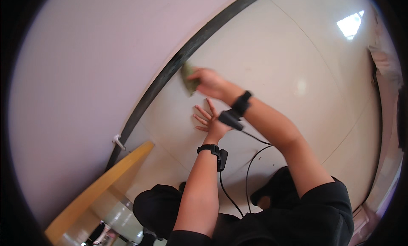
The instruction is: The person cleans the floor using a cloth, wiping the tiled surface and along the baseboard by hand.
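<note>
My right hand (208, 82) grips a green cloth (189, 79), which looks blurred. The cloth's upper end meets the lower edge of a dark baseboard (159, 79) that runs along the wall. Below it, my left hand (214, 121) is spread flat on the pale tiled floor (267, 55), fingers apart and pointing toward the wall, with nothing held. Part of the left hand is hidden behind a black strapped device (231, 118) on my right wrist. Another black device (222, 160) is strapped to my left wrist.
A pale wall (86, 71) rises on the left. A door stop (118, 142) projects from its base, near a wooden-edged panel (105, 182) at lower left. Black cables (251, 163) hang from both wrist devices near my knees. Fabric (385, 64) lies along the right side.
</note>
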Available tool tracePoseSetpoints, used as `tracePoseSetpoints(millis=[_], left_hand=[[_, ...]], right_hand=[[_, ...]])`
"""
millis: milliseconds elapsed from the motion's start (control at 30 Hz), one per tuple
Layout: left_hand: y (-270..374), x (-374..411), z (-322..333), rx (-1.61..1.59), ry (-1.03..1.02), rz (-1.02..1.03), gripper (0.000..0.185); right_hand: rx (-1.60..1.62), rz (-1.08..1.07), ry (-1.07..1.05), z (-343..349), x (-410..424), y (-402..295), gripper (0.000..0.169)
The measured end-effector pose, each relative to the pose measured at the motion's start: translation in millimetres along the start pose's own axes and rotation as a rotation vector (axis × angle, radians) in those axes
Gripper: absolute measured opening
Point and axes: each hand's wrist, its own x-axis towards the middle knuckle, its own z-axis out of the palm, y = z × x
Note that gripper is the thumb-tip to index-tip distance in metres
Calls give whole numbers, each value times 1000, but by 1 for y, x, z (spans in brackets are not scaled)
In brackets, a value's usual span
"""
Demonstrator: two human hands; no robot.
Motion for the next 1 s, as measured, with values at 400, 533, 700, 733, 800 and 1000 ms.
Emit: tracePoseSetpoints(millis=[400, 533, 700, 733, 800, 1000], left_hand=[[50, 40, 36, -80, -111, -3, 141], [73, 44, 34, -14, -163, -2, 97], [23, 33, 92, -169, 356, 317, 75], [29, 31, 97, -198, 448, 387, 70], [0, 21, 89, -147, 543, 298, 69], [-14, 11, 53, -31, 23, 6, 113]], right_hand=[[-248, -613, 506, -41, 87, -66, 18], [-458, -550, 741, -4, 117, -1, 29], [-669, -265, 489, 5, 145, 71, 26], [-963, -216, 376, -10, 155, 67, 21], [-418, 14, 116, 25, 139, 98, 13], [-196, 258, -198, -17, 75, 45, 26]])
